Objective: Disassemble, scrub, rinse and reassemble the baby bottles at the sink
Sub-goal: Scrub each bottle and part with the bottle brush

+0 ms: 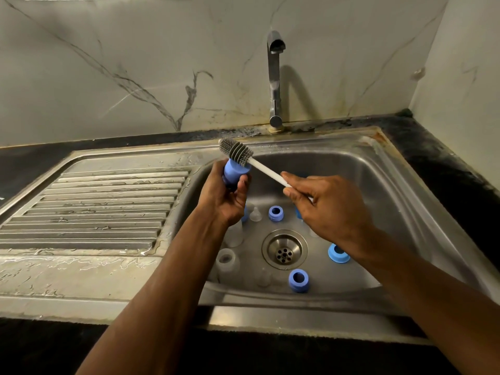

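Observation:
My left hand grips a blue bottle collar above the left side of the sink basin. My right hand holds the white handle of a bottle brush; its grey silicone head rests across the top of the collar. On the basin floor lie several blue collars, a clear teat and clear bottles, one partly hidden behind my left wrist.
The drain strainer sits at the basin's middle. A chrome tap stands behind the basin, with no water running. A wet ribbed draining board stretches to the left. Dark counter borders the sink on the right.

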